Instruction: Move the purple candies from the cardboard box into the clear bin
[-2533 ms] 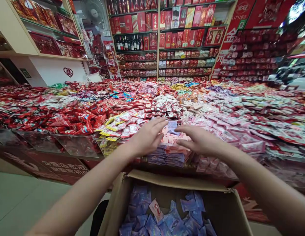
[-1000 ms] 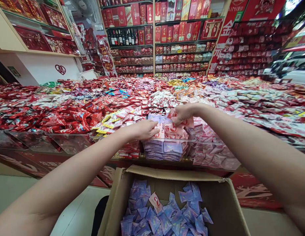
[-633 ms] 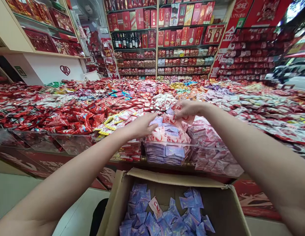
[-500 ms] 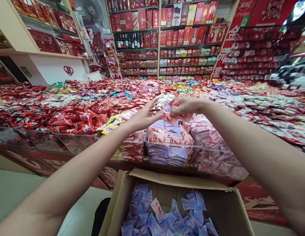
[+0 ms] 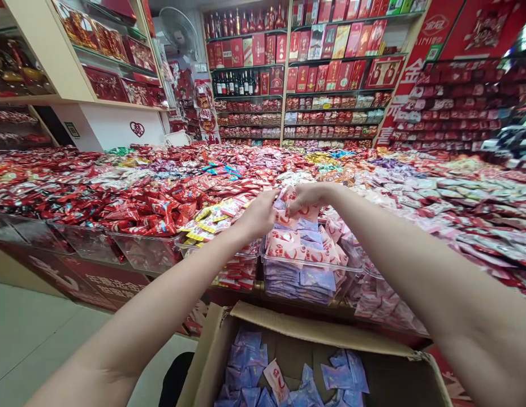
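My right hand (image 5: 310, 198) is closed on a few pink-and-red candy packets (image 5: 303, 212), held just above a clear plastic bin (image 5: 297, 262). My left hand (image 5: 261, 215) is closed at the left edge of these packets, its fingertips partly hidden behind its own knuckles. Below both hands, the bin holds stacked pink packets (image 5: 284, 242) and lilac packets (image 5: 288, 282). An open cardboard box (image 5: 331, 330) stands in front of the bin, with loose lilac packets (image 5: 246, 362) and one pink packet (image 5: 276, 382) inside.
Left of the bin lie yellow-and-white packets (image 5: 212, 219) and heaps of red packets (image 5: 152, 206). Pale pink packets (image 5: 375, 297) fill the neighbouring bin on the right. Shelves with boxes and bottles (image 5: 233, 83) rise behind the display.
My left hand has gone from spread fingers to closed against the packets. My right hand keeps its hold. The whole view has shifted, so the scene sits lower and further right.
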### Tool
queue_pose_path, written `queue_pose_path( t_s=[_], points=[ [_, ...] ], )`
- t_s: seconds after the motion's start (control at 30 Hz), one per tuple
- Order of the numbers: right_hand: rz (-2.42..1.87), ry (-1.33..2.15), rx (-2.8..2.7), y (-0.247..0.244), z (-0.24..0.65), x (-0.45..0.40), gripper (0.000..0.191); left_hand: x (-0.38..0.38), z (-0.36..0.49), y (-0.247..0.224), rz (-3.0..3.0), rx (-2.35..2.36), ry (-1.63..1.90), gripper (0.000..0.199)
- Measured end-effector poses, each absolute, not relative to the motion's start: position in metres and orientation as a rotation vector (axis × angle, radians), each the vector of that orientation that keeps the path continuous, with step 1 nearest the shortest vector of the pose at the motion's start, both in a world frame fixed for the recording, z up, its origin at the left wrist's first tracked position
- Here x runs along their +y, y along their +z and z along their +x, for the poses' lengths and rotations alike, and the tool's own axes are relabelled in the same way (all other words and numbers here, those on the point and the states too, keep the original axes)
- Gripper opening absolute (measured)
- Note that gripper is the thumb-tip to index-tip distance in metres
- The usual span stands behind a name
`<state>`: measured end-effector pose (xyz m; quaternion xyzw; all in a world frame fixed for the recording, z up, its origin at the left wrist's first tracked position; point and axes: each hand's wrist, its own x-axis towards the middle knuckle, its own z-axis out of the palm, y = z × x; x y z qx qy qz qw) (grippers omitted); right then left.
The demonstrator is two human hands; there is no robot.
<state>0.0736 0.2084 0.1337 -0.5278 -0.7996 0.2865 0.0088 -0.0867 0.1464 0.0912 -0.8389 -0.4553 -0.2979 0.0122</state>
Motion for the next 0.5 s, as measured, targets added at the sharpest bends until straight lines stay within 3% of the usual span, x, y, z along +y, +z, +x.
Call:
queue_pose_path(
  t_s=[0.2, 0.37, 0.5],
  points=[
    [-1.548, 1.043, -2.429, 0.117, 0.068, 0.22, 0.035, 0.141, -0.088, 0.083, -2.541, -1.461, -0.417, 0.025],
    [-1.665, 0.903, -2.338, 0.1, 0.068, 0.233, 0.045, 0.142, -0.093, 0.083, -2.584, -1.46, -0.288, 0.026],
    [-1.624, 0.919, -2.285, 0.094, 0.067, 0.239, 0.043, 0.146, -0.094, 0.089, -2.659, -1.435, -0.227, 0.026]
  ],
)
